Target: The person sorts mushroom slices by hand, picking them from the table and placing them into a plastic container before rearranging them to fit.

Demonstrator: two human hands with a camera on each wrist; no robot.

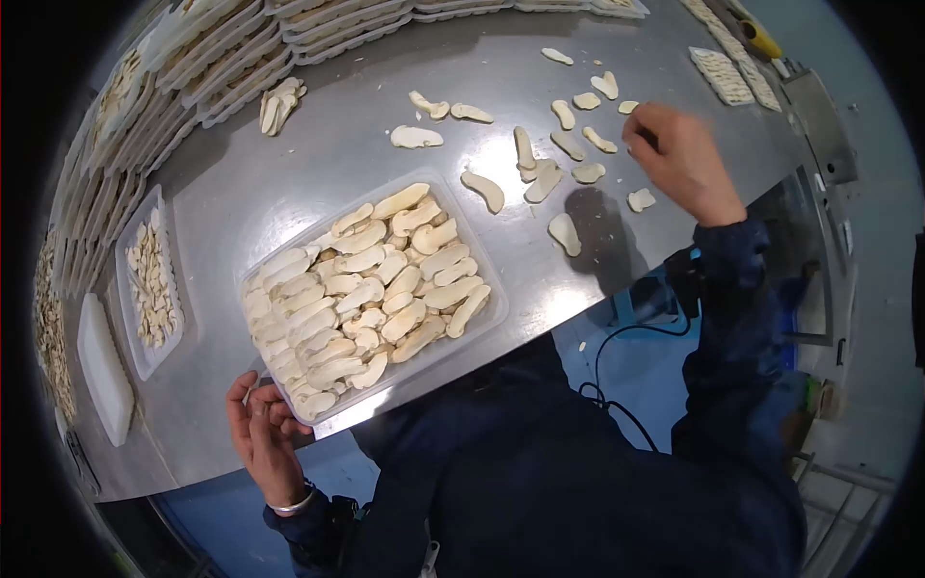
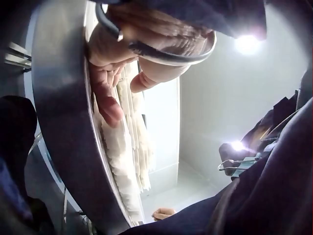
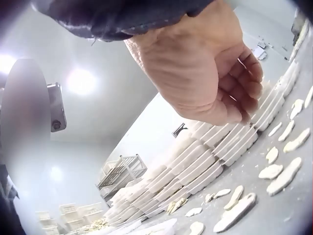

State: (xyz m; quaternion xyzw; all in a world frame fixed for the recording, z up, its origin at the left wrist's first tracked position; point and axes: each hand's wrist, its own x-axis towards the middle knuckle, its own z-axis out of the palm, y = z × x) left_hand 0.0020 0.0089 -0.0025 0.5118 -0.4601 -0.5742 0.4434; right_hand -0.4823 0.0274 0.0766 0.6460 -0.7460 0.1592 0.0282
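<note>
A clear plastic tray (image 1: 499, 306) filled with rows of pale mushroom slices (image 1: 361, 260) lies at the table's front edge. At its near left corner is the left hand (image 1: 265, 438), fingers loosely bent beside the tray; the left wrist view shows that hand (image 2: 122, 73) at the table edge. The right hand (image 1: 679, 159) hovers over the right part of the table, above loose slices (image 1: 599, 140), its fingers curved. In the right wrist view the right hand (image 3: 205, 73) has bent fingers and no slice visible in them.
Stacked filled trays (image 1: 337, 34) line the back and left. A narrow tray of small pieces (image 1: 154, 289) and a white lid-like tray (image 1: 104, 371) lie at left. A slice cluster (image 1: 281, 106) sits at back left. Two small filled trays (image 1: 721, 77) stand at back right.
</note>
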